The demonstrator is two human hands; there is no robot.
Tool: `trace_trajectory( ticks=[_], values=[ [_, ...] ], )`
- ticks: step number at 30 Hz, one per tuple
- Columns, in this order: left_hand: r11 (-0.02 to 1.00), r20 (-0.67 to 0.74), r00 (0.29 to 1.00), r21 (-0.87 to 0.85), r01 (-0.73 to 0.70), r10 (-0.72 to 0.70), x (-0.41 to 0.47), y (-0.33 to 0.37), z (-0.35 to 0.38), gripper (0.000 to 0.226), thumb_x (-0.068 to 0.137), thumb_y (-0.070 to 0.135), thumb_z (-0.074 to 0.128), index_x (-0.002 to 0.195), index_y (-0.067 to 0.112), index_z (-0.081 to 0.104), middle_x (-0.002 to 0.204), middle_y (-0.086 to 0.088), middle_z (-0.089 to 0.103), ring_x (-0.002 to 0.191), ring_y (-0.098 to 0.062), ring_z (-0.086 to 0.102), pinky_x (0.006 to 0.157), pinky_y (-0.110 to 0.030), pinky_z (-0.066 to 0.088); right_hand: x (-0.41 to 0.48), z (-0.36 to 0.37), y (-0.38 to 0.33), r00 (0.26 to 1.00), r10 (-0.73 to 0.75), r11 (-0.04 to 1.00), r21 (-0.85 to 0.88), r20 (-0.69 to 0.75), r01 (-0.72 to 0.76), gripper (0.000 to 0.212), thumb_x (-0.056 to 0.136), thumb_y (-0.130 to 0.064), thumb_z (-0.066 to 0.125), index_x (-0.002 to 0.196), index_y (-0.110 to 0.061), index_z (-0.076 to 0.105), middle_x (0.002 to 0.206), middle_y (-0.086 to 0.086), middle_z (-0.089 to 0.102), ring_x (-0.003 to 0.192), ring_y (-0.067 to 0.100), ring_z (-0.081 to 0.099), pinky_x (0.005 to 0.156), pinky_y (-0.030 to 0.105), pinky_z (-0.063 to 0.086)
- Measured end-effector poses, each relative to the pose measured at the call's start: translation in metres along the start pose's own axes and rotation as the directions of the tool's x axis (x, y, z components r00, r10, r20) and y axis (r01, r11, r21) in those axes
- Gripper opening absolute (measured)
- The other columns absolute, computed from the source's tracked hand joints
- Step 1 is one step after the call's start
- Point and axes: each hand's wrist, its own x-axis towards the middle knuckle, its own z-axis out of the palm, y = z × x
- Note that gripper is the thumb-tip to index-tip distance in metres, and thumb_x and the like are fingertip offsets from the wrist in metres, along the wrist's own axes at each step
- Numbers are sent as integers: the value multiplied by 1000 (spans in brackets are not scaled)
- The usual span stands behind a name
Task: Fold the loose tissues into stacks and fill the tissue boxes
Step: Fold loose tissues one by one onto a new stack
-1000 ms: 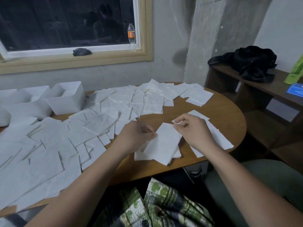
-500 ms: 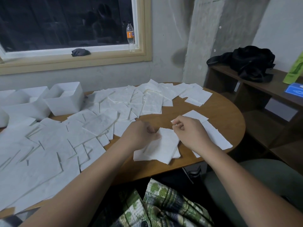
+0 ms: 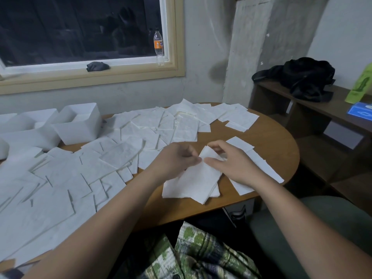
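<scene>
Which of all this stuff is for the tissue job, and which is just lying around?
For the job: white paper tissue being folded; loose white paper tissues spread out; white open-topped boxes.
Just lying about: clear plastic bottle with orange label; dark crumpled cloth; black fabric heap.

**A:** Eyes up, any lettering we can read?

**B:** The bottle (image 3: 158, 47) on the window sill (image 3: 124, 63) wears an orange label with pale marks across it. They're too small to make out.

**A:** And the shelf (image 3: 314, 101) on the right?

**B:** The blue box (image 3: 360, 111) has a white emblem on top, and any lettering is blurred. The green packet (image 3: 360, 85) beside it shows a dark figure, but I can't make out any letters.

**A:** The tissue boxes (image 3: 78, 129)?

**B:** Plain white walls. Nothing here can actually be read.
</scene>
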Motion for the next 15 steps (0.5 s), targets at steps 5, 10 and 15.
trace_trajectory(
  ticks=[5, 10, 15],
  values=[
    [995, -13, 1000, -102, -9, 7, -14, 5, -8, 11, 97, 40, 78, 98, 30, 74, 101, 17, 78, 97, -3, 72, 94, -34, 63, -2, -11, -14, 999, -47, 986, 158, -20, 50, 9, 100, -27, 74, 107, -31, 75, 103, -12, 78, 99, 8, 73, 92, 42, 62],
    [991, 13, 1000, -128, 25, -23, -32, -11, -17, 17, 91, 47, 82, 99, 33, 77, 103, 19, 79, 103, -1, 73, 101, -40, 59, -3, -16, -21, 991, -22, 976, 212, -129, 49, 2, 99, -27, 75, 96, -27, 75, 98, -2, 76, 99, 21, 72, 95, 50, 60],
    [971, 24, 999, -236, 43, -39, -48, -23, -25, 8, 95, 32, 81, 94, 24, 81, 98, 8, 82, 98, -12, 76, 106, -47, 55, -10, -18, -24, 989, 52, 952, 307, -136, -8, 5, 98, -27, 76, 96, -22, 77, 99, 2, 79, 102, 20, 74, 100, 47, 58]
  ],
)
